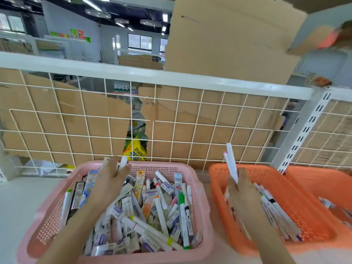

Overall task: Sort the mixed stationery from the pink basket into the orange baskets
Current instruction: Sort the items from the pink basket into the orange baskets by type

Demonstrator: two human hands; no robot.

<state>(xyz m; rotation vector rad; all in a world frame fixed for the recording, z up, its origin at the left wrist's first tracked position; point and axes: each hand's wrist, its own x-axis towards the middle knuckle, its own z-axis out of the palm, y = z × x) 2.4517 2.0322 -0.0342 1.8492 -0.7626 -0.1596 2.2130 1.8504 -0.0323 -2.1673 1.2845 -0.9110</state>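
Note:
The pink basket [198, 189] stands in front of me, heaped with mixed stationery [152, 210]: white markers, packaged pens and small packets. My left hand [111, 180] hovers over its far left part and grips a white marker [123, 162] together with a flat packet. To the right is an orange basket [215, 180] holding a row of white markers [278, 216]. Over that basket my right hand [240, 189] grips two white markers [231, 162], which stick upward.
A second orange basket [323, 180] sits at the far right with a few items in it. Behind the baskets rises a white wire grid [171, 121] backed with cardboard, topped by a white rail. A white slotted upright [302, 130] stands between the orange baskets.

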